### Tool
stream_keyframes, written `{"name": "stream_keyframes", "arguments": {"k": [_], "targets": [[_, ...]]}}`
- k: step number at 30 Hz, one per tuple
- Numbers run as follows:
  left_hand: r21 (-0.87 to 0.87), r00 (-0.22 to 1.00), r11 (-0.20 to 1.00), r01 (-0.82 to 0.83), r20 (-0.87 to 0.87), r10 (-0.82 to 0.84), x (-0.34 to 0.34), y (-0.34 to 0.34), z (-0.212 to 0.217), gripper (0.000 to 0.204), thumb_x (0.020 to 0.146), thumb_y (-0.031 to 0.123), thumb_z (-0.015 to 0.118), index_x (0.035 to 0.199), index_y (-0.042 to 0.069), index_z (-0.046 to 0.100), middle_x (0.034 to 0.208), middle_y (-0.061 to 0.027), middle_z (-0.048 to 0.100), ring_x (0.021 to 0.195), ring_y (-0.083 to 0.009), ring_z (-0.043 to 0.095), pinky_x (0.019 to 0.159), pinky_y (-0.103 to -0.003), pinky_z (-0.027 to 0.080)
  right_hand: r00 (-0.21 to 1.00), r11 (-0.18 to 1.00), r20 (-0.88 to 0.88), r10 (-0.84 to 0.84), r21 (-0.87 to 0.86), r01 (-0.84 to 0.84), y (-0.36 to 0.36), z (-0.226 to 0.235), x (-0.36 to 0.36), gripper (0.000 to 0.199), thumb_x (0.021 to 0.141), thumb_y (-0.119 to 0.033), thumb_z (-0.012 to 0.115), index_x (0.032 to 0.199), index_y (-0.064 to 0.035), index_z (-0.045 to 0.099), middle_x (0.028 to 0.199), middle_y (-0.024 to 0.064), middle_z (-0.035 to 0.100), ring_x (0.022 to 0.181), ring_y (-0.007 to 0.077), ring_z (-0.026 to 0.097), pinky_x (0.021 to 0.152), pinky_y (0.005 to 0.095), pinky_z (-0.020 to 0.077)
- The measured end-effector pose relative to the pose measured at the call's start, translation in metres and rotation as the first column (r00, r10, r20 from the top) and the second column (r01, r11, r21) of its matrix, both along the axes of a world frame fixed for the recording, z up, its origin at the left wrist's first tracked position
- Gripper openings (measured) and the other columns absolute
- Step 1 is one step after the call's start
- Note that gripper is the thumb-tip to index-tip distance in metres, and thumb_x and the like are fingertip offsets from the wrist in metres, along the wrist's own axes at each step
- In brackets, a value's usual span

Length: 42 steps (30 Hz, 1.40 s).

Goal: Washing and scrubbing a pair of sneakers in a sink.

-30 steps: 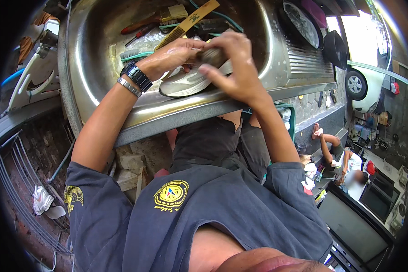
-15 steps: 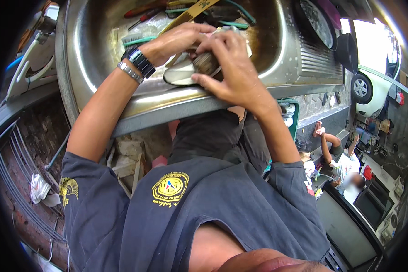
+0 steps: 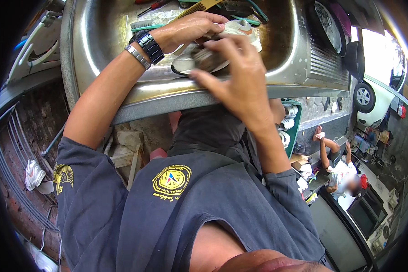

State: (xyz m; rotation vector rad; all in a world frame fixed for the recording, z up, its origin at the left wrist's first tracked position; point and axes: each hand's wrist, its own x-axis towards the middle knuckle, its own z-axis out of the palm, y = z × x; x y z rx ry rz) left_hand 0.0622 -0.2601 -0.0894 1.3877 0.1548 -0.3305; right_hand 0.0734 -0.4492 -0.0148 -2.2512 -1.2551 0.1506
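Steel sink holds a shoe, gripped by left hand and right hand

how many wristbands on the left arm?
2. A black watch sits nearest the left hand, and a silver bracelet lies just behind it toward the elbow. The underside of the wrist is hidden, so nothing more can be ruled out there.
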Motion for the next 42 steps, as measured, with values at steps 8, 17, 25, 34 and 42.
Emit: {"name": "stream_keyframes", "arguments": {"k": [8, 17, 25, 34, 42], "targets": [[0.062, 0.998, 0.997, 0.039, 0.044, -0.042, -0.003, 0.007, -0.010, 0.049, 0.105, 0.034, 0.053, 0.147, 0.009, 0.054, 0.099, 0.0025, 0.065, 0.080, -0.0053, 0.052, 0.068, -0.022, 0.044, 0.998, 1.000, 0.068, 0.012, -0.026, -0.010, -0.006, -0.008, 0.039, 0.047, 0.072, -0.030, 0.087, 0.109, -0.0072, 0.069, 0.114, 0.0163, 0.062, 0.108, 0.0373, 0.060, 0.093, 0.0466, 0.0509], [0.154, 0.997, 0.986, 0.058, 0.044, -0.065, -0.002, 0.008, -0.006, 0.048, 0.106, 0.038, 0.051, 0.148, 0.014, 0.054, 0.086, 0.0057, 0.058, 0.071, -0.0041, 0.046, 0.063, -0.023, 0.038, 0.988, 0.986, 0.120, 0.098, 0.121, -0.112, -0.009, -0.014, 0.064, 0.046, 0.073, -0.030, 0.089, 0.108, -0.0062, 0.070, 0.113, 0.0151, 0.063, 0.107, 0.0341, 0.063, 0.093, 0.0441, 0.0505], [0.108, 0.999, 0.993, 0.037, -0.012, -0.036, 0.002, 0.007, 0.000, 0.043, 0.106, 0.031, 0.054, 0.145, 0.014, 0.057, 0.087, 0.0079, 0.059, 0.071, -0.0020, 0.044, 0.062, -0.021, 0.035, 1.000, 0.998, -0.018, 0.026, 0.053, -0.025, -0.027, -0.019, 0.059, 0.048, 0.072, -0.034, 0.089, 0.108, -0.0082, 0.071, 0.111, 0.0136, 0.063, 0.107, 0.0343, 0.063, 0.096, 0.0440, 0.0515], [0.169, 0.997, 0.982, 0.080, -0.036, -0.075, -0.001, 0.013, 0.006, 0.048, 0.104, 0.031, 0.053, 0.148, 0.012, 0.055, 0.097, 0.0042, 0.064, 0.078, -0.0038, 0.050, 0.067, -0.023, 0.039, 0.985, 0.989, 0.117, -0.128, -0.061, 0.136, -0.042, -0.023, 0.076, 0.050, 0.074, -0.039, 0.088, 0.109, -0.0083, 0.070, 0.106, 0.0153, 0.064, 0.101, 0.0371, 0.064, 0.089, 0.0446, 0.0525], [0.466, 0.991, 0.877, 0.116, 0.005, -0.134, -0.002, 0.027, 0.003, 0.049, 0.098, 0.044, 0.058, 0.128, 0.005, 0.067, 0.103, -0.0022, 0.065, 0.087, -0.0107, 0.056, 0.075, -0.028, 0.044, 0.992, 0.992, 0.034, -0.125, -0.001, 0.125, -0.035, -0.028, 0.078, 0.050, 0.076, -0.035, 0.087, 0.110, -0.0040, 0.067, 0.110, 0.0170, 0.063, 0.104, 0.0351, 0.065, 0.089, 0.0429, 0.0533]]}}
